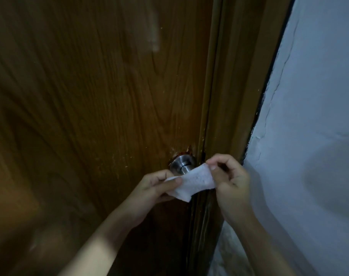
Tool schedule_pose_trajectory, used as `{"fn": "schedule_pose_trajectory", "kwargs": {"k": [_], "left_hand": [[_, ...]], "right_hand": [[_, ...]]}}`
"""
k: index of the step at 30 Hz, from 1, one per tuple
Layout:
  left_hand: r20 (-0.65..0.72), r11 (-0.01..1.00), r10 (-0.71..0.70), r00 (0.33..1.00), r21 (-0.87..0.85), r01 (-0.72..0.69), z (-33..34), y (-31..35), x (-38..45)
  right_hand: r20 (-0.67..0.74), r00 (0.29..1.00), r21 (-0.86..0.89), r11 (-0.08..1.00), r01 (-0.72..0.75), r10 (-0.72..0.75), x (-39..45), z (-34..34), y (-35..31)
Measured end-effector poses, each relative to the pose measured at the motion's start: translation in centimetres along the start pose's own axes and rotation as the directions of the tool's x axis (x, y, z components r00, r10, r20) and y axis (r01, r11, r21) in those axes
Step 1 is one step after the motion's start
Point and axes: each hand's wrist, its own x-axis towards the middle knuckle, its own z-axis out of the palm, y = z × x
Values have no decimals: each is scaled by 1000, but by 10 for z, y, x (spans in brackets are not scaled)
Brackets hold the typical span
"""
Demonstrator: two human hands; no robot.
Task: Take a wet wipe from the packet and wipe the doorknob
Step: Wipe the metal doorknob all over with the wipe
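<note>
A round silver doorknob (182, 164) sticks out of a brown wooden door, near its right edge. Just below and in front of it, a white wet wipe (195, 181) is stretched between both hands. My left hand (157, 187) pinches the wipe's left end between thumb and fingers. My right hand (230, 181) pinches its upper right corner. The wipe covers the knob's lower edge; whether it touches the knob I cannot tell. No packet is in view.
The brown wooden door (94, 100) fills the left and middle. Its frame (235, 96) runs down beside the knob. A pale, cracked wall (313, 136) stands to the right, close behind my right hand. The light is dim.
</note>
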Motion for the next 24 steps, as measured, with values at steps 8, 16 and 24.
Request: {"fn": "schedule_pose_trajectory", "kwargs": {"k": [8,16,24], "left_hand": [[-565,990,129,815,115,-77,7,-7,12],[-262,437,625,736,898,-52,22,-32,22],[-171,497,616,769,842,-211,11,-41,18]], "right_hand": [[54,998,-348,938,-8,28,14,11,18],[176,971,-879,419,230,-163,-10,24,34],[304,948,-768,564,304,-96,-10,41,45]]}}
